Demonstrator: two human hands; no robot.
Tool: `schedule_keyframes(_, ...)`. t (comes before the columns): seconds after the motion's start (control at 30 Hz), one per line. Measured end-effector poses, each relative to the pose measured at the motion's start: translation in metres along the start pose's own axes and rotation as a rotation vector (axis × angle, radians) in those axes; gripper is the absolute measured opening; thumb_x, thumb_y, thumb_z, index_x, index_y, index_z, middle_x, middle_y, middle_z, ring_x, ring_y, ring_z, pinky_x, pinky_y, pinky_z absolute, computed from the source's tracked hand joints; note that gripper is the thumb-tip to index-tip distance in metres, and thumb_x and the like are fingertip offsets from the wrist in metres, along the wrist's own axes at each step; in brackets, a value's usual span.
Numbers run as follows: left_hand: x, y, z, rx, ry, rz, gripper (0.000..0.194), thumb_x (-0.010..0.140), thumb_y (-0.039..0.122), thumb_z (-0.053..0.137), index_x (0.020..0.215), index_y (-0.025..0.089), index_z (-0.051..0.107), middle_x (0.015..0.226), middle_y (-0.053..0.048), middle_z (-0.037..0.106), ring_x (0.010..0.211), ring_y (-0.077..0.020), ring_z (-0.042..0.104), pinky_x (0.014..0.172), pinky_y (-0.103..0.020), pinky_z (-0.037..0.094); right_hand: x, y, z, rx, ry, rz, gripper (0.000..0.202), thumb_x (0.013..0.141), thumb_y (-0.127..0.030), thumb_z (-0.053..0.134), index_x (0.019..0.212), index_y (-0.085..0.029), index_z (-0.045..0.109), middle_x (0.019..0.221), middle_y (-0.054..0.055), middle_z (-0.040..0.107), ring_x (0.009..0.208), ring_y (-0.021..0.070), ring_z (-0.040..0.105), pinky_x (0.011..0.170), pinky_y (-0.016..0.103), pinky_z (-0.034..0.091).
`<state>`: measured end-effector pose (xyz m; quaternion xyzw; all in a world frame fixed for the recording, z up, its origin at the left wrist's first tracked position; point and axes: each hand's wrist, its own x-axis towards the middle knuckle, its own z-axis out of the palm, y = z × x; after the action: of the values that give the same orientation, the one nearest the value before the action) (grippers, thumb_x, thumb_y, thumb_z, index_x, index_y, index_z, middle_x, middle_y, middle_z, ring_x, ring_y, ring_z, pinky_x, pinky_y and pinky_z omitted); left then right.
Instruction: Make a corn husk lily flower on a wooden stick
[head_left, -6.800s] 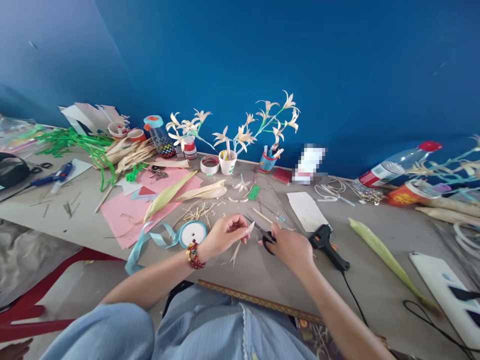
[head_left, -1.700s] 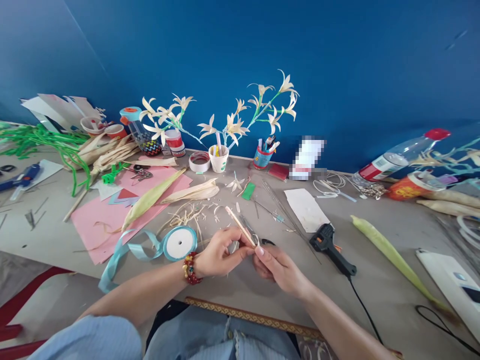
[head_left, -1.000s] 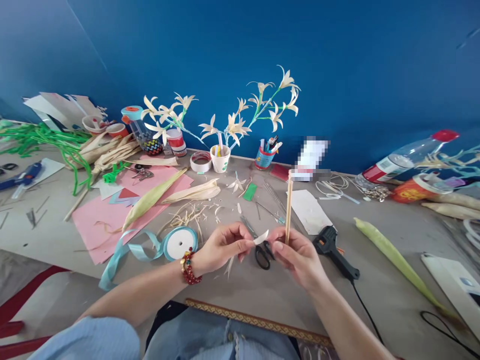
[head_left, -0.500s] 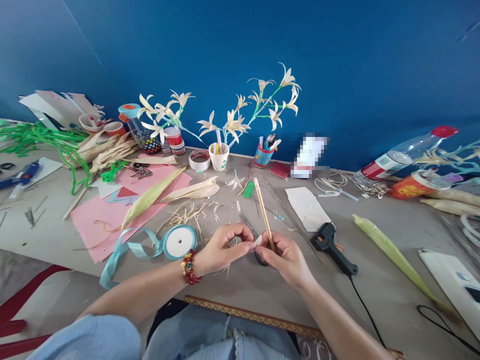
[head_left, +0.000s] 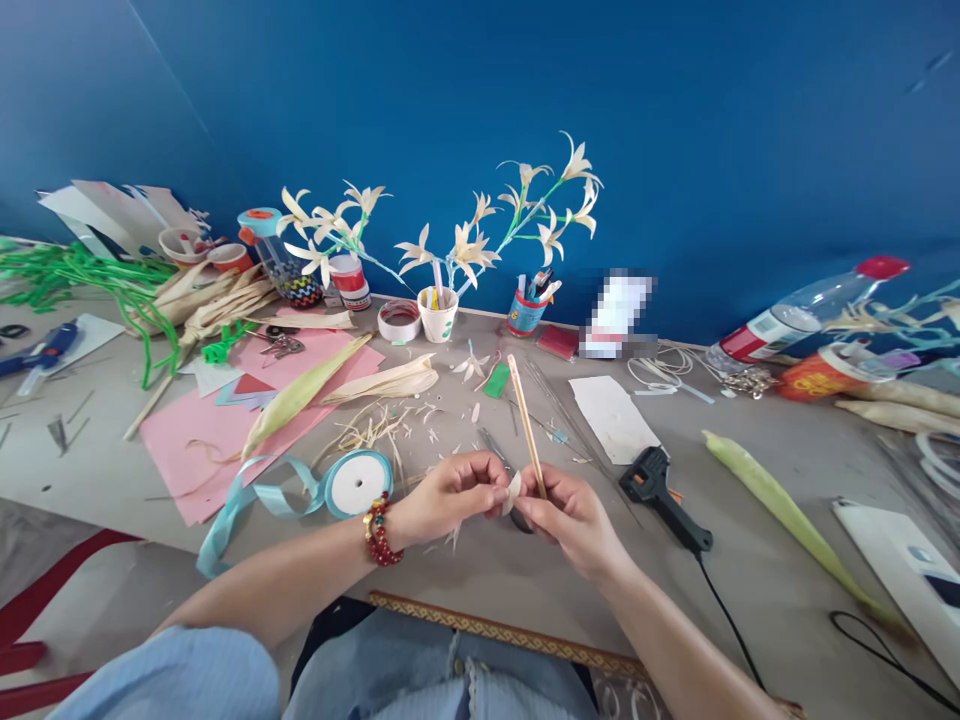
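Between my two hands is a small pale petal-like piece point(head_left: 513, 491). My left hand point(head_left: 459, 492), with a red bead bracelet at its wrist, pinches the piece between thumb and fingers. My right hand point(head_left: 567, 512) grips a thin wooden stick point(head_left: 526, 420) that points up and away, and its thumb and fingertip meet the piece's right side. Partly hidden under my hands lie scissors point(head_left: 495, 446). Left of my left wrist is a spool of light blue ribbon point(head_left: 358, 484), its ribbon trailing over the table edge.
A black glue gun point(head_left: 667, 498) with its cord lies right of my right hand. Pink paper point(head_left: 187, 450) and corn husks point(head_left: 307, 395) are at the left. Behind stand a white cup point(head_left: 439, 322) of husk flowers, a pen cup point(head_left: 526, 314) and a bottle point(head_left: 810, 310).
The pale piece now shows larger and more upright between my fingertips. My hands have moved only slightly, and the stick remains in my right hand.
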<state>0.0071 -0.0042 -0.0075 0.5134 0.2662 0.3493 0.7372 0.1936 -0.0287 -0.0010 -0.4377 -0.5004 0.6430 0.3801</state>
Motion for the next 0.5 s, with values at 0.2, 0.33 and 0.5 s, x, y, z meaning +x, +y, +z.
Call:
schedule_keyframes(0.2,-0.0026,0.0039,-0.0013,0.061,0.006,0.038,0.025,0.084,0.038,0.063,0.081,0.015,0.057,0.072,0.000,0.054,0.066,-0.0119,0.047,0.066,-0.025,0.038,0.0007,0.0018,-0.0005,-0.029,0.041,-0.015,0.021,0.077,-0.032,0.066,0.069,-0.019,0.052,0.054,-0.007,0.038,0.044,0.0055,0.023,0.040,0.021,0.016)
schedule_keyframes(0.33,-0.0033,0.0054,-0.0003,0.180,0.054,0.040,0.022,0.084,0.034,0.066,0.080,0.015,0.056,0.074,0.001,0.051,0.067,-0.0108,0.043,0.062,-0.023,0.034,0.0018,0.0017,-0.0005,-0.033,0.044,-0.041,0.022,0.078,-0.032,0.066,0.068,-0.019,0.052,0.055,-0.008,0.038,0.045,0.0060,0.026,0.041,0.021,0.017)
schedule_keyframes(0.5,-0.0014,0.0001,-0.0023,0.123,0.026,-0.012,0.024,0.084,0.036,0.067,0.079,0.014,0.057,0.071,0.002,0.049,0.064,-0.0099,0.041,0.061,-0.022,0.033,0.0025,0.0040,-0.0018,0.008,0.056,-0.054,0.022,0.081,-0.032,0.066,0.070,-0.019,0.051,0.054,-0.008,0.036,0.046,0.0061,0.024,0.042,0.021,0.017)
